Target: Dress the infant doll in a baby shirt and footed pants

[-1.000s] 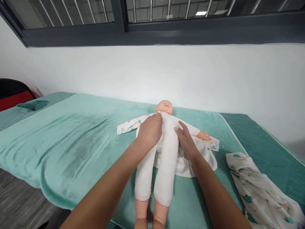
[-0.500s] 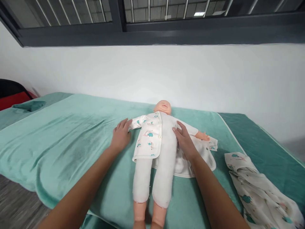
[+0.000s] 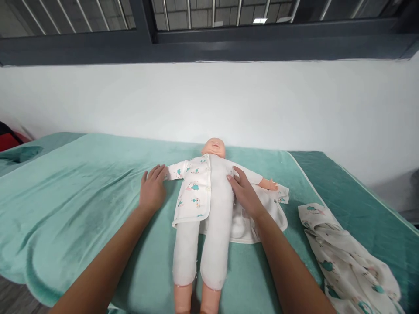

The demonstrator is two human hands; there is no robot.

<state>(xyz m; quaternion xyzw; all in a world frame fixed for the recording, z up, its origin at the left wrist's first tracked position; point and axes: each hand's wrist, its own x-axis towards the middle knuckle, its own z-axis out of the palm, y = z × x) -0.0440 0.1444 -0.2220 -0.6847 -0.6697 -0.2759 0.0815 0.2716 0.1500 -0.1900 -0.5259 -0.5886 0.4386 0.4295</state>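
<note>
A baby doll lies on its back, with a white padded body and bare plastic lower legs. A white printed baby jacket covers the doll's side at the left of the picture, one sleeve on that arm. The jacket's other half lies spread beneath the doll, its sleeve beside the doll's bare hand. My left hand is closed at the cuff of the worn sleeve, hiding the doll's hand there. My right hand grips the doll's side below the armpit, thumb on the chest; its other fingers are partly hidden.
A crumpled printed white garment lies at the right on the green bed cover. Behind the bed rises a white wall under a barred window. A red and black object shows at the far left.
The view has shifted a little to the right. My left hand has moved slightly outward along the sleeve, which looks straighter. My right hand stays on the doll's side.
</note>
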